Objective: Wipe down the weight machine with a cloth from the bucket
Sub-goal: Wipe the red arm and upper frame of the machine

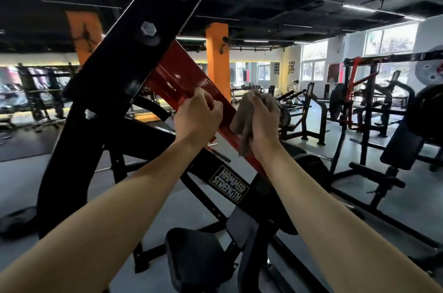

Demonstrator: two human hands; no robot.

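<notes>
The cloth (242, 122) hung bunched in my right hand (265, 122), fingers curled tight round it, just beside the machine's red arm (182, 77). My left hand (196, 116), left of the cloth, gripped that arm's edge with curled fingers.

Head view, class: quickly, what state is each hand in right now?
Left hand: closed, holding the red metal beam.
Right hand: closed, gripping the crumpled grey-brown cloth.

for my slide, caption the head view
Left hand grips the red bar, right hand holds a cloth at its edge
</notes>
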